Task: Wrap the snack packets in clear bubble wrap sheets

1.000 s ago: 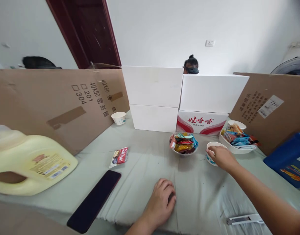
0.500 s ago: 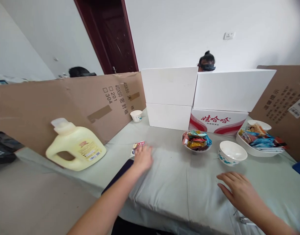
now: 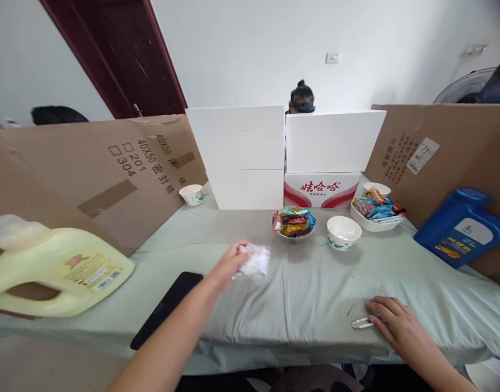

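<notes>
In front of me my left hand point(image 3: 229, 264) is closed on a small whitish snack packet point(image 3: 256, 262), blurred by motion and held above the cloth. Low on the right, my right hand point(image 3: 403, 329) rests on the table, its curled fingers over one end of a small silver-white tool point(image 3: 361, 324); the fingers partly hide it, and its exact kind does not show. Beyond the hands stand a bowl of colourful wrapped snacks point(image 3: 294, 231) and, right of it, a white patterned bowl point(image 3: 343, 241).
A yellow jug point(image 3: 74, 258) and a dark flat tablet-like object point(image 3: 168, 305) lie left. White boxes point(image 3: 245, 158) stand behind. At right are a white tray point(image 3: 376, 225) of packets and a blue bottle point(image 3: 464, 228). Cardboard panels point(image 3: 90, 163) flank the table; a person sits beyond.
My left hand has picked the packet up off the cloth and brought it rightward. My right hand has moved back to the silver-white tool. The view has swung right.
</notes>
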`<action>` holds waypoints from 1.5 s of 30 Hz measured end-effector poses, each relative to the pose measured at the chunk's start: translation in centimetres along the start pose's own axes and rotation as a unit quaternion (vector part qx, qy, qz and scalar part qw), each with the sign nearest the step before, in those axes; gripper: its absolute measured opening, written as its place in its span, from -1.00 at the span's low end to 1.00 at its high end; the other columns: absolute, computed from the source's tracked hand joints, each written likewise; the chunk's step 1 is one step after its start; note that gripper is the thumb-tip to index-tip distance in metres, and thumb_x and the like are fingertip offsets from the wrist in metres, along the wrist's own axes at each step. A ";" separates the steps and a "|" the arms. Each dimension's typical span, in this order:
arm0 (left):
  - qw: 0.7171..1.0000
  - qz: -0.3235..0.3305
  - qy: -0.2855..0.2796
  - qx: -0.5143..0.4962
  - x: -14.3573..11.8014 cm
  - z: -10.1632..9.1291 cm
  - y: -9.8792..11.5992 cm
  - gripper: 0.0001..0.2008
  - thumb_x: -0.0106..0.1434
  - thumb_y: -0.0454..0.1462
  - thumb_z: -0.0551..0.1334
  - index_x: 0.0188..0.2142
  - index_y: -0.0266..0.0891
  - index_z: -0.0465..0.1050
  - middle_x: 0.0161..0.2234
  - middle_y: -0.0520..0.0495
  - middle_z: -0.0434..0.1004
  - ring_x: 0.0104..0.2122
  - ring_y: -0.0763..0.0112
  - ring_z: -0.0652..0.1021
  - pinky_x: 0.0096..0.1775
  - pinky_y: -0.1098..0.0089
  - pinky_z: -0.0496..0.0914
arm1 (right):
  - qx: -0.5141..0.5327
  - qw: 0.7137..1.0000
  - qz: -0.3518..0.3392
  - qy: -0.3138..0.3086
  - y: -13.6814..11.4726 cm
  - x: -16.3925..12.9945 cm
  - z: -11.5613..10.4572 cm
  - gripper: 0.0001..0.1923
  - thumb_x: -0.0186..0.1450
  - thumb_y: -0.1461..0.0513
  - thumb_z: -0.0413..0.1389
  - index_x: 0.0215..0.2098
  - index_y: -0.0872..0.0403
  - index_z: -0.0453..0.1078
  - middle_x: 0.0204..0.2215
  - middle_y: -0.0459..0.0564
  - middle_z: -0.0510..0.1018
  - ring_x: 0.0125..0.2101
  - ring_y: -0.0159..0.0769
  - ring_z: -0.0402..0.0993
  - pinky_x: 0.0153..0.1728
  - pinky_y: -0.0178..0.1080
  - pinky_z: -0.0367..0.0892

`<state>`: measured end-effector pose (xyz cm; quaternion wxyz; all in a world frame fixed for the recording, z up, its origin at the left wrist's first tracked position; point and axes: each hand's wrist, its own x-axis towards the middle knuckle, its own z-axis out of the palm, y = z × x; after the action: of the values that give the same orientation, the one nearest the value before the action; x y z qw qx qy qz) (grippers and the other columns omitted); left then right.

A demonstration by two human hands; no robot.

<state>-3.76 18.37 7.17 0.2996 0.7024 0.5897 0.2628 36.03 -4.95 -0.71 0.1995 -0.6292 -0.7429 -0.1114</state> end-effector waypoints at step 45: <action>0.932 0.051 0.264 -0.243 -8.8 6.7 -2.7 -0.85 0.27 -0.18 0.13 -0.20 -0.17 0.28 -0.25 -0.06 0.42 -0.23 0.31 0.49 -0.19 0.32 0.41 | 0.176 0.984 0.005 0.023 -14.6 9.6 1.3 -0.62 0.33 0.11 0.07 0.09 0.02 0.28 -0.01 0.12 0.46 0.01 -0.06 0.36 -0.02 0.02 0.33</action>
<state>-2.23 9.33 0.51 0.2808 0.5428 0.5287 0.5891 20.29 1.46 3.53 0.3244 -0.5857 -0.7428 0.0076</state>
